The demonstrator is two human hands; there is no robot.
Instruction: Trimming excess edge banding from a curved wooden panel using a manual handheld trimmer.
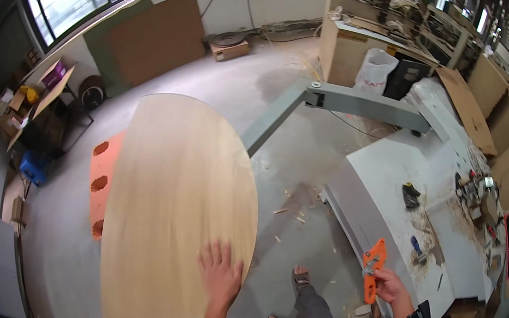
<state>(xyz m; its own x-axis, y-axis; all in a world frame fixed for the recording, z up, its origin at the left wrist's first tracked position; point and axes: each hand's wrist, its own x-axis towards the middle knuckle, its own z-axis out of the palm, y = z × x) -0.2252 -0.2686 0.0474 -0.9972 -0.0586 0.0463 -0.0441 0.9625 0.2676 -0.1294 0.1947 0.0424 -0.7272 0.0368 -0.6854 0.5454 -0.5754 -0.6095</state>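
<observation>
A large pale wood-grain board (171, 190) with a rounded outline takes up the left middle of the view. My left hand (220, 274) lies flat on its near right part, fingers spread, gripping nothing. To the right, my right hand (389, 286) is closed around an orange edge trimmer (374, 269), which has metal parts at its middle. The trimmer is held upright near the front edge of a white machine table, apart from the board. My fingertips behind the trimmer are partly hidden.
An orange panel with holes (99, 182) shows beneath the board's left side. A grey jointed arm (364, 104) reaches from the white machine table (386, 173) toward the board. On the table are a black glove (410, 195) and tools. Wood scraps (300, 217) litter the floor.
</observation>
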